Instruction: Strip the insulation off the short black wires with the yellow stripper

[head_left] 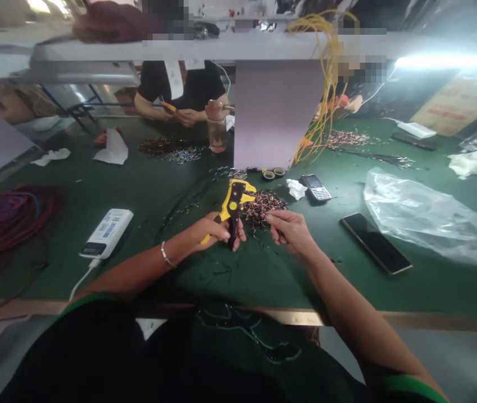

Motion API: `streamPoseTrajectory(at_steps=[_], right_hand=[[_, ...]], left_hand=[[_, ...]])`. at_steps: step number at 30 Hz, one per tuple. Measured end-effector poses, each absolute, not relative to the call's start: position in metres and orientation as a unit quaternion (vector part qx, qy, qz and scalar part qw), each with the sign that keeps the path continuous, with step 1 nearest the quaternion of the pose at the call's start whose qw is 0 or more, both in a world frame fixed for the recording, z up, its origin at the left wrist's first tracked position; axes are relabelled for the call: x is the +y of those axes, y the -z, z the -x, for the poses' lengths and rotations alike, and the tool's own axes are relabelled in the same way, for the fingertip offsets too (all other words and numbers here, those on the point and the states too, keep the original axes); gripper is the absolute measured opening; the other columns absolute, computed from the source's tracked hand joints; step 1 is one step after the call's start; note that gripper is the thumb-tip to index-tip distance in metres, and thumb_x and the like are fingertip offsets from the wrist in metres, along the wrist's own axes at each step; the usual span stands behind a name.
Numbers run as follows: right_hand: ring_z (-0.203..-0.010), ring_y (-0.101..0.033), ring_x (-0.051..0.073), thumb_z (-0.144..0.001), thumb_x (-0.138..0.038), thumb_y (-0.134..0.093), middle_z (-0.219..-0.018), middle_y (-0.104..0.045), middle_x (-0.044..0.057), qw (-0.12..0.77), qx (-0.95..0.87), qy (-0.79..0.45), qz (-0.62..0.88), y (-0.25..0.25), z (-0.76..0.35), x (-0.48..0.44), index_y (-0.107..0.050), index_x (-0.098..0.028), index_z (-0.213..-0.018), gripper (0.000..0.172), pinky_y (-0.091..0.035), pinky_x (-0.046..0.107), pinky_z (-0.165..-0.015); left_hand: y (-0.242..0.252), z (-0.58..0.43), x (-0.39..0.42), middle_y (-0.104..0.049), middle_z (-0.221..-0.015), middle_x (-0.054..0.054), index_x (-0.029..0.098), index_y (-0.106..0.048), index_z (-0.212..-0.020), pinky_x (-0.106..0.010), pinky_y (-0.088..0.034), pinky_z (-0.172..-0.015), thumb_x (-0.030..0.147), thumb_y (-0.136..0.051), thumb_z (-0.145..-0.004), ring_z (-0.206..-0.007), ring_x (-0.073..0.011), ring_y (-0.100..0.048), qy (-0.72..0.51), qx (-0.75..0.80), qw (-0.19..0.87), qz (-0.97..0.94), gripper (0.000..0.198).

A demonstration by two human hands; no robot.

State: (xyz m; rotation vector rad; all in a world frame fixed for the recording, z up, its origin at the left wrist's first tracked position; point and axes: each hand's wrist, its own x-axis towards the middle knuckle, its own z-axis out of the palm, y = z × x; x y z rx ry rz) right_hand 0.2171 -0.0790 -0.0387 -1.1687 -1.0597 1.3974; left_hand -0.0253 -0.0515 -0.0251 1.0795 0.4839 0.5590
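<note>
Yellow-and-black wire stripper [234, 202], angular, tilted; my left hand [214, 225] wraps its handles. My right hand [292, 228], thumb and fingertips pressed together, is at the near edge of a tangled heap of coppery wire bits [268, 202]; from my remote seat I cannot tell whether it pinches one. Outward: crumpled tissue [296, 189], keypad phone [316, 188], glossy smartphone [376, 243], wrinkled clear plastic [426, 224], smooth green tabletop [263, 280].

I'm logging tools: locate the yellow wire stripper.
In the head view, the yellow wire stripper is near centre, in the left hand, just left of the coppery pile.
</note>
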Motion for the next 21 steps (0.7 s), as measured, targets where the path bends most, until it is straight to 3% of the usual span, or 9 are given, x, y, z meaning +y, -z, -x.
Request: streamPoseTrajectory(at_steps=[8,13,18,21], right_hand=[[-0.030,-0.041,0.005,-0.068,-0.041,-0.081,-0.045,-0.062,-0.005,0.503,-0.418,-0.619,0.435,0.059,-0.221,-0.066,-0.073,-0.012,-0.094,0.039,-0.033,0.019,-0.032],[-0.032,-0.045,0.005,-0.070,-0.039,-0.080,-0.048,-0.064,-0.001,0.495,-0.433,-0.615,0.435,0.058,-0.223,-0.067,-0.073,-0.012,-0.083,0.031,-0.032,0.018,-0.032],[-0.032,-0.045,0.007,-0.066,-0.041,-0.080,-0.044,-0.061,-0.002,0.533,-0.448,-0.536,0.477,0.048,-0.223,-0.074,-0.072,-0.014,-0.073,0.029,-0.034,0.020,-0.032],[-0.034,-0.046,0.008,-0.071,-0.037,-0.074,-0.044,-0.060,-0.003,0.531,-0.484,-0.442,0.537,0.041,-0.219,-0.082,-0.074,-0.016,-0.075,0.022,-0.038,0.022,-0.035]], left_hand=[[0.034,0.027,-0.050,-0.073,-0.093,-0.016,0.008,-0.066,-0.098,-0.042,-0.055,-0.070,0.013,-0.063,-0.058,-0.073,-0.0251,-0.069,-0.238,0.195,0.834,-0.457,0.041],[0.030,0.027,-0.049,-0.074,-0.091,-0.016,0.008,-0.066,-0.096,-0.042,-0.055,-0.071,0.012,-0.062,-0.056,-0.073,-0.0258,-0.069,-0.234,0.170,0.843,-0.454,0.040],[0.028,0.028,-0.050,-0.073,-0.096,-0.017,0.008,-0.064,-0.104,-0.043,-0.054,-0.072,0.010,-0.062,-0.057,-0.076,-0.0272,-0.069,-0.229,0.167,0.845,-0.453,0.047],[0.027,0.028,-0.052,-0.073,-0.097,-0.016,0.008,-0.064,-0.106,-0.043,-0.054,-0.073,0.011,-0.063,-0.059,-0.076,-0.0268,-0.069,-0.230,0.174,0.837,-0.465,0.047]])
